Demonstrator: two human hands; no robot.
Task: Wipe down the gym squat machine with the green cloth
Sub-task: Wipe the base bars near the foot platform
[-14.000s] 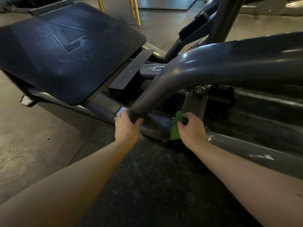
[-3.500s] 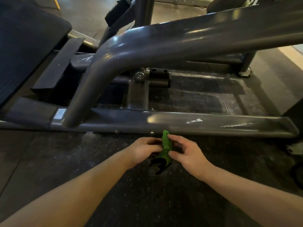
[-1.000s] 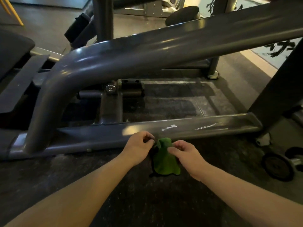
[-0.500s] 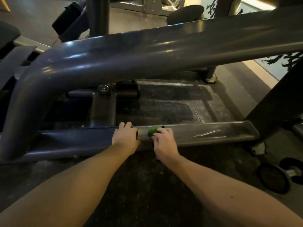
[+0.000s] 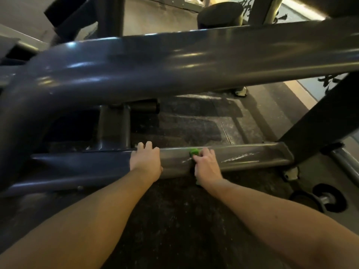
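My right hand point(image 5: 206, 166) presses the green cloth point(image 5: 194, 152) against the top of the squat machine's lower rail point(image 5: 252, 158), fingers curled over the wad; only a small green tuft shows. My left hand point(image 5: 145, 160), well apart from it, hooks its fingers over the same rail. The cloth is judged soft, light and easily bunched, best held under the palm. The painted steel looks smooth, glossy and scuffed. The upper tube point(image 5: 194, 61) crosses overhead. Speckled rubber floor point(image 5: 174, 220) lies beneath, with a dumbbell point(image 5: 326, 199) to the right.
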